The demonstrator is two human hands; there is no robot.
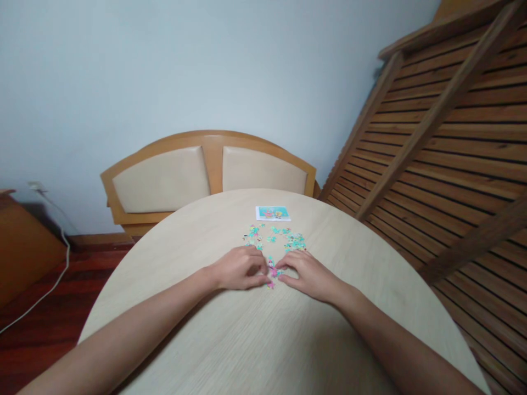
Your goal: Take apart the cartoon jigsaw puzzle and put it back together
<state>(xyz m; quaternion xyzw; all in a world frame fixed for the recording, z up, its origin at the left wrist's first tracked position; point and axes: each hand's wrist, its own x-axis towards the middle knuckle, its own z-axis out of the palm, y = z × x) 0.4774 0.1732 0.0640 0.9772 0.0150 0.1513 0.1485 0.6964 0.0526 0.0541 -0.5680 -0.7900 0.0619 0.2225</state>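
Note:
A small cluster of pink and teal jigsaw pieces [273, 271] lies on the round table [230, 340] between my two hands. My left hand [242, 267] rests at its left side, fingers curled and thumb and forefinger pinching at the pieces' edge. From the right, my right hand [302, 271] has its thumb and forefinger bent around the cluster's other edge. One pink piece [270, 285] sits just below, close to the left thumb. Fingertips hide part of the pieces, and the single shapes are too small to make out.
Loose jigsaw pieces are scattered beyond my hands, in a left group [253, 231] and a denser right pile [295, 240]. Behind them lies a picture card [274, 213] with two cartoon figures. A padded headboard [164, 181] and a slatted wooden frame [436, 142] stand past the table.

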